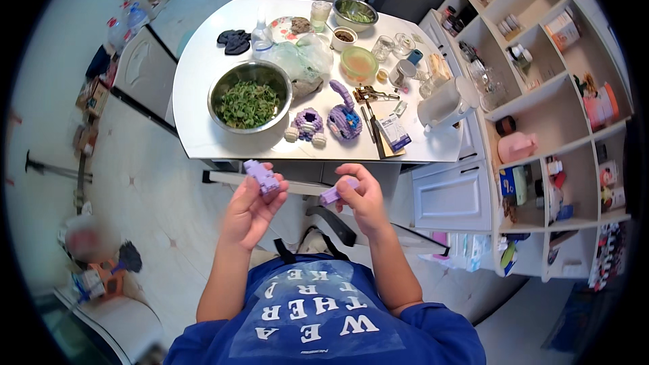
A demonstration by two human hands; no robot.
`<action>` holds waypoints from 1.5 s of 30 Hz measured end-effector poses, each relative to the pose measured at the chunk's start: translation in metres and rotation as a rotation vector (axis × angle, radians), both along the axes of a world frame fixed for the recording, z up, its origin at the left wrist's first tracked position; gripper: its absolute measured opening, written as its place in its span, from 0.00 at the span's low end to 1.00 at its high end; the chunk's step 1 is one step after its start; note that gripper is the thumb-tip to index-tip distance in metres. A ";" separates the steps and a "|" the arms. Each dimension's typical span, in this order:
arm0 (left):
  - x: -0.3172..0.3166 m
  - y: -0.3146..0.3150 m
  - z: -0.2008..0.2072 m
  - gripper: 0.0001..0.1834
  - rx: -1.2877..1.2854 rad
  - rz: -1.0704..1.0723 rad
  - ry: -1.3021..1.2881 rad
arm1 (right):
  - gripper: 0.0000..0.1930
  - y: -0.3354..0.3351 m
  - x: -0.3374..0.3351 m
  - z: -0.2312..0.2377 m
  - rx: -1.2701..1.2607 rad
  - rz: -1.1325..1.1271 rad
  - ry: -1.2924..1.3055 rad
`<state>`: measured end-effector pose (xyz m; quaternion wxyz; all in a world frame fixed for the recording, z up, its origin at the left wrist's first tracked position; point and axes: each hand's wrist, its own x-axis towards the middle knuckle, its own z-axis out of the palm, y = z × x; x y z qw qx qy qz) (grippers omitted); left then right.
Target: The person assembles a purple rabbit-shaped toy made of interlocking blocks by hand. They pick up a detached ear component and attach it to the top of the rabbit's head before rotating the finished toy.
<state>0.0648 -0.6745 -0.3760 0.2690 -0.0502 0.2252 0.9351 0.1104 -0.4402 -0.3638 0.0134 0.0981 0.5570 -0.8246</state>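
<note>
My left hand (251, 206) grips a cluster of purple building blocks (261, 176) between thumb and fingers, just in front of the table edge. A smaller purple block piece (332, 193) is pinched in my right hand (364, 199), a short way to the right and apart from the cluster. On the table beyond my hands stand two built block figures. One is a purple and white figure (309, 125) with rounded white feet. The other is a purple and blue figure (345, 122) with a long curved part rising from it.
A steel bowl of green leaves (247, 98) stands on the white table (196, 94). Behind are a plastic bag (297, 57), a green bowl (359, 63) and glasses. Right of the figures lie dark pen-like tools (372, 128), a small box (394, 132) and a jug (443, 105). Shelves (541, 101) line the right.
</note>
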 end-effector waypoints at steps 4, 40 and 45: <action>-0.063 -0.013 -0.003 0.25 0.090 -0.207 0.032 | 0.20 -0.032 -0.015 -0.003 -0.018 -0.171 0.049; -0.149 0.016 0.014 0.21 0.058 -0.434 -0.064 | 0.15 -0.039 -0.091 0.010 -0.247 -0.240 -0.059; -0.146 0.017 0.013 0.19 -0.029 -0.425 -0.034 | 0.13 -0.038 -0.086 0.008 -0.303 -0.264 -0.025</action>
